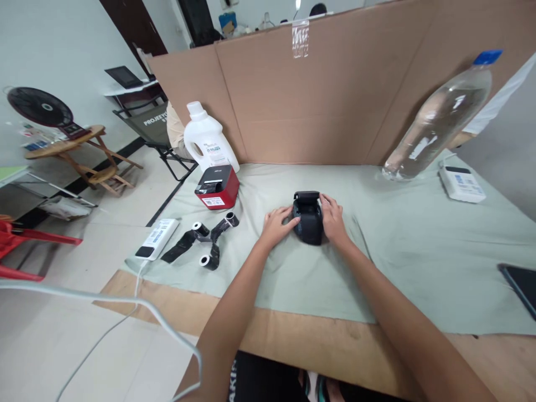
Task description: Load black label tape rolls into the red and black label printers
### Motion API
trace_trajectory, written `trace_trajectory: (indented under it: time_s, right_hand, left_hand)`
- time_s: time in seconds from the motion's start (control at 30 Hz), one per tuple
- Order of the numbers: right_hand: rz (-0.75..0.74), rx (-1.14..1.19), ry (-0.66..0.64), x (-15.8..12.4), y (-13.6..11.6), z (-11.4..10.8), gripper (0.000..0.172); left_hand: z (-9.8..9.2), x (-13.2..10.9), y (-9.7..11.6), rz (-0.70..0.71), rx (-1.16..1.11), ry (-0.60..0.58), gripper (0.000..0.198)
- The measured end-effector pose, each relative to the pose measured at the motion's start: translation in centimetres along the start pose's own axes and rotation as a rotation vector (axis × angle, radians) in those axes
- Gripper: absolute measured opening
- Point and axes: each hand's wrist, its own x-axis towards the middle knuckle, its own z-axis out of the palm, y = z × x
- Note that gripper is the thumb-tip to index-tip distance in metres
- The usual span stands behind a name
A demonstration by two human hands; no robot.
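A small black printer (309, 219) with its lid raised sits on the pale green cloth (410, 257) in the middle of the table. My left hand (277, 224) rests against its left side, fingers curled onto it. On the printer's right side lies my right hand (333, 216), its fingers bent over the top edge. Both hands grip the printer between them.
A red and black printer (216, 187) and a white jug (207, 138) stand at the back left. Black ribbon rolls (208, 240) and a white device (157, 238) lie left. A clear water bottle (439, 120), a white device (461, 183) and a dark tablet (521, 285) are right. A cardboard wall (326, 95) stands behind.
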Motion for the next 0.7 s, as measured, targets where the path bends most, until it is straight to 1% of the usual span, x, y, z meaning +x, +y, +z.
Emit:
trace_trajectory:
  time_s: [0.1,0.17,0.23,0.3,0.37,0.4,0.47,0.57,0.63,0.7]
  right_hand:
    - [0.022,-0.087,-0.093,2.6,0.7,-0.3,0.056]
    - [-0.024,-0.165,-0.098,4.1,1.0,-0.9,0.049]
    - [-0.08,-0.247,-0.117,5.3,1.2,-1.4,0.038]
    - [-0.081,-0.333,-0.226,6.5,1.2,-1.4,0.026]
    - [-0.035,-0.408,-0.385,7.6,1.0,-0.7,0.019]
    - [-0.006,-0.438,-0.446,8.1,0.7,-0.1,0.018]
    - [0.053,-0.486,-0.515,8.8,0.0,1.0,0.02]
    - [0.134,-0.566,-0.542,8.9,-1.4,1.6,0.019]
    - [0.152,-0.609,-0.508,8.8,-2.1,1.0,0.019]
    - [0.111,-0.604,-0.424,8.8,-2.7,-0.3,0.023]
  left_hand:
    - [0.1,0.1,-0.1,-0.012,0.016,-0.005,0.051]
    - [0.1,0.1,-0.2,-0.01,0.021,0.0,0.052]
    - [0.1,0.1,-0.2,0.004,0.026,0.005,0.052]
    - [0.1,0.1,-0.2,0.014,0.029,0.01,0.052]
    - [0.1,0.1,-0.3,0.017,0.029,0.016,0.052]
    - [0.2,0.1,-0.3,0.015,0.029,0.018,0.052]
    - [0.2,0.1,-0.3,0.011,0.034,0.017,0.053]
    - [0.1,0.1,-0.2,0.004,0.03,0.018,0.053]
    - [0.1,0.1,-0.1,0.0,0.02,0.018,0.054]
    - [0.0,0.1,-0.1,-0.003,0.016,0.017,0.053]
